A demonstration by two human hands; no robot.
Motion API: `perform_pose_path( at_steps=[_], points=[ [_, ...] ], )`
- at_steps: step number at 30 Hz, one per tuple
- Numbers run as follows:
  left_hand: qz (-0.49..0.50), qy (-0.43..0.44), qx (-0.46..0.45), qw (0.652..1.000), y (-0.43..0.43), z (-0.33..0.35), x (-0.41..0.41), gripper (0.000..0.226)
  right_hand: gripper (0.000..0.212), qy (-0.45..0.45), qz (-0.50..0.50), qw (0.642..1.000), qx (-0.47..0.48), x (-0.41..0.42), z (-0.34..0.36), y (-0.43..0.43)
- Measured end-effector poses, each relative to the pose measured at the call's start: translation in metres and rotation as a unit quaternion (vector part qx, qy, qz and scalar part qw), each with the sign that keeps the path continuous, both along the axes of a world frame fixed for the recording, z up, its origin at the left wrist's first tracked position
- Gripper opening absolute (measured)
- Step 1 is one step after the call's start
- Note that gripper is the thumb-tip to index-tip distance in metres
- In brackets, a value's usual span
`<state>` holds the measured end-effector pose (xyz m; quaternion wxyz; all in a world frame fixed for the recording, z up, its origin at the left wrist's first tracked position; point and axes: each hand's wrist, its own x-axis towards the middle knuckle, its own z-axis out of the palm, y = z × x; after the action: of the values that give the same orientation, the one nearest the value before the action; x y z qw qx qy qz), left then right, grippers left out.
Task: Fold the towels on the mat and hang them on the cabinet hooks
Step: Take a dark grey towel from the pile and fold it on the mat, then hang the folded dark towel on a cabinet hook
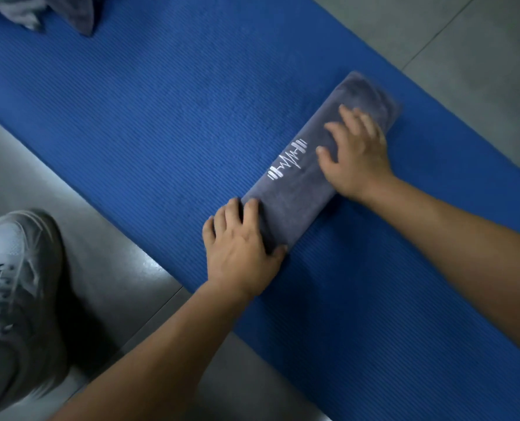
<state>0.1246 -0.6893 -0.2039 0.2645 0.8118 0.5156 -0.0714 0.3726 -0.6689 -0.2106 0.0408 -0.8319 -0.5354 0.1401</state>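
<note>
Bare forearms [161, 344] reach in over the blue mat [131, 117], where a folded grey towel [295, 192] lies slantwise. Left hand [240, 247] grips its near end, fingers [249, 212] curled round the edge — right hand [355, 156] presses flat on top, fingers spread and straight

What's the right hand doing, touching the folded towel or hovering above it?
Touching. The head view shows the right hand lying flat on the folded towel, fingers spread on the cloth with no gap.
</note>
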Motion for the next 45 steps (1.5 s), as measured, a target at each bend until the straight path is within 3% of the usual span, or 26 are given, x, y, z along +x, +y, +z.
perform_pose_path(
  at_steps=[2, 4, 9, 13, 16, 18, 21, 23, 24, 26, 29, 32, 35, 37, 39, 41, 43, 45],
  points=[
    [0.024, -0.056, -0.019, 0.998, 0.025, 0.007, 0.012, 0.072, 0.055, 0.010, 0.018, 0.999, 0.029, -0.026, 0.000, -0.030],
    [0.045, -0.091, -0.049, 0.994, 0.053, 0.007, 0.029, 0.063, 0.060, 0.026, 0.041, 0.999, -0.015, -0.035, -0.008, -0.051],
    [0.048, -0.078, -0.107, 0.990, 0.109, -0.002, 0.063, 0.049, 0.075, 0.083, 0.092, 0.990, -0.062, -0.016, -0.014, -0.058],
    [0.012, -0.059, -0.165, 0.984, 0.124, 0.004, 0.083, 0.030, 0.086, 0.048, 0.117, 0.985, -0.115, -0.019, -0.024, -0.065],
    [0.047, -0.062, -0.246, 0.966, 0.129, 0.012, 0.090, 0.024, 0.078, 0.047, 0.125, 0.980, -0.148, -0.017, -0.019, -0.062],
    [0.067, -0.078, -0.293, 0.951, 0.126, 0.017, 0.092, 0.024, 0.074, 0.109, 0.097, 0.978, -0.148, -0.016, -0.002, -0.059],
    [0.131, -0.137, -0.342, 0.921, 0.116, 0.031, 0.085, 0.014, 0.062, 0.221, -0.055, 0.973, -0.034, -0.024, 0.017, -0.059],
    [0.158, -0.178, -0.391, 0.889, 0.110, 0.051, 0.076, 0.020, 0.049, 0.310, -0.223, 0.924, 0.013, -0.032, 0.038, -0.068],
    [0.163, -0.196, -0.412, 0.875, 0.108, 0.066, 0.072, 0.021, 0.042, 0.384, -0.307, 0.870, 0.017, -0.040, 0.054, -0.074],
    [0.157, -0.217, -0.449, 0.853, 0.106, 0.110, 0.066, 0.021, 0.031, 0.542, -0.419, 0.728, 0.014, -0.055, 0.093, -0.085],
    [0.132, -0.231, -0.480, 0.836, 0.107, 0.194, 0.057, 0.020, 0.043, 0.676, -0.455, 0.577, 0.062, -0.079, 0.170, -0.093],
    [0.124, -0.263, -0.524, 0.801, 0.107, 0.290, 0.043, 0.014, 0.049, 0.735, -0.441, 0.501, 0.118, -0.099, 0.268, -0.089],
    [0.134, -0.276, -0.535, 0.787, 0.100, 0.378, 0.022, 0.027, 0.048, 0.717, -0.457, 0.496, 0.177, -0.114, 0.369, -0.084],
    [0.156, -0.297, -0.535, 0.775, 0.094, 0.434, 0.009, 0.032, 0.046, 0.684, -0.468, 0.510, 0.230, -0.122, 0.431, -0.083],
    [0.149, -0.323, -0.508, 0.785, 0.091, 0.486, 0.001, 0.027, 0.057, 0.659, -0.471, 0.526, 0.261, -0.129, 0.490, -0.085],
    [0.109, -0.335, -0.454, 0.818, 0.090, 0.535, -0.003, 0.031, 0.080, 0.619, -0.461, 0.577, 0.268, -0.136, 0.545, -0.090],
    [0.058, -0.327, -0.398, 0.855, 0.098, 0.581, -0.003, 0.053, 0.078, 0.559, -0.420, 0.669, 0.253, -0.142, 0.592, -0.093],
    [-0.035, -0.304, -0.348, 0.886, 0.114, 0.621, -0.003, 0.082, 0.070, 0.518, -0.401, 0.717, 0.238, -0.147, 0.632, -0.090]
  ],
)
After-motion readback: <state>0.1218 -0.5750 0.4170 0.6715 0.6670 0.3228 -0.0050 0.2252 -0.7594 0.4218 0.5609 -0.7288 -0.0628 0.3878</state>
